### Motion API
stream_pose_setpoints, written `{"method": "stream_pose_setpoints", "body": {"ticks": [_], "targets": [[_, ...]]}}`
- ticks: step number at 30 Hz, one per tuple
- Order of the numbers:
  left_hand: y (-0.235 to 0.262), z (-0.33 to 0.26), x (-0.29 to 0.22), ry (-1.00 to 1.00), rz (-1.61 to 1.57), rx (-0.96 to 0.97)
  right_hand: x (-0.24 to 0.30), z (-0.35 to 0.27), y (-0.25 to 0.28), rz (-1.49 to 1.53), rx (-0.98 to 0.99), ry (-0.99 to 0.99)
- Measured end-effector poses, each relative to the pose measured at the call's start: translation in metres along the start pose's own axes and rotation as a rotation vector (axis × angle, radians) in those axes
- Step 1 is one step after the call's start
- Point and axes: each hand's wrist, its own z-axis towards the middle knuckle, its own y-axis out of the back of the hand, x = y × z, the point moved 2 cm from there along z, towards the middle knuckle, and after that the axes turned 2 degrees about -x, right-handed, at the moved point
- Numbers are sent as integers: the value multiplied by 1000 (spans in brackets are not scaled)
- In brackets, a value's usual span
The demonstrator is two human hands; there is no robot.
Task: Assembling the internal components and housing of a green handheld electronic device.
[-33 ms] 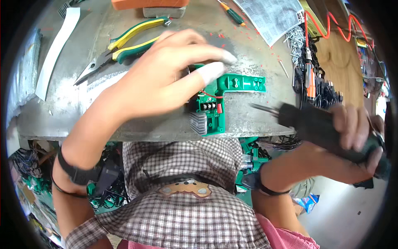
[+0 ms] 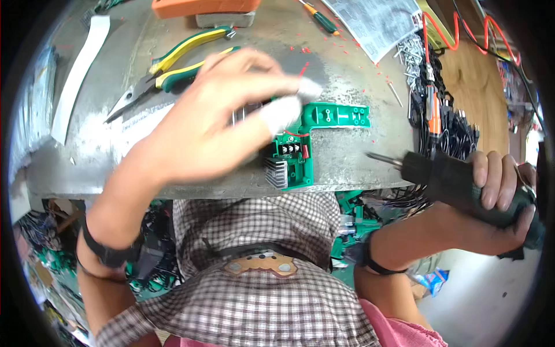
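Green circuit board (image 2: 300, 153) lies at the near edge of the grey worktable (image 2: 347, 69), an L-shaped piece with a finned metal heat sink at its near end and a red wire across its middle. Left hand (image 2: 208, 121) hovers over or on the board's left part, blurred, its fingers stretched out toward the right and close together; two fingertips wear white tape, and I cannot tell whether they pinch anything. Right hand (image 2: 497, 185) is wrapped tight around a black electric screwdriver (image 2: 451, 176), held just off the table's right edge, its thin bit pointing left toward the board but apart from it. Yellow-and-green pliers (image 2: 167, 66) lie on the table beyond the left hand, jaws pointing left. A small screwdriver (image 2: 321, 18) lies at the far edge, beside a printed paper sheet (image 2: 376, 23). Loose screws (image 2: 411, 52) are heaped to the right, next to an orange-handled tool (image 2: 432, 104).
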Motion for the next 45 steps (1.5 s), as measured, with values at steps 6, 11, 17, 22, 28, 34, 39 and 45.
{"method": "stream_pose_setpoints", "body": {"ticks": [6, 11, 17, 22, 28, 34, 39, 45], "targets": [[-26, -8, -31, -22, 139, -50, 8, -20, 34, -152, -188, -78], [-30, 15, -35, -15, 197, 148, -12, -28, -6, -180, -189, -234], [-4, 0, -23, 144, -342, -57, -25, -26, 6, 5, 140, -203], [-19, -7, -22, -75, 252, 88, -47, -17, -15, 49, 239, -255], [-12, 5, -10, 127, -46, -100, -64, -17, -20, 76, 366, -318], [-15, 10, -5, -47, -7, -40, -72, -13, -19, 163, 560, -378], [-17, 17, -7, 66, 40, 71, -69, -19, -26, 82, 373, -339], [-12, 28, -12, -24, 147, 214, -62, -17, -23, 10, 251, -356]]}}
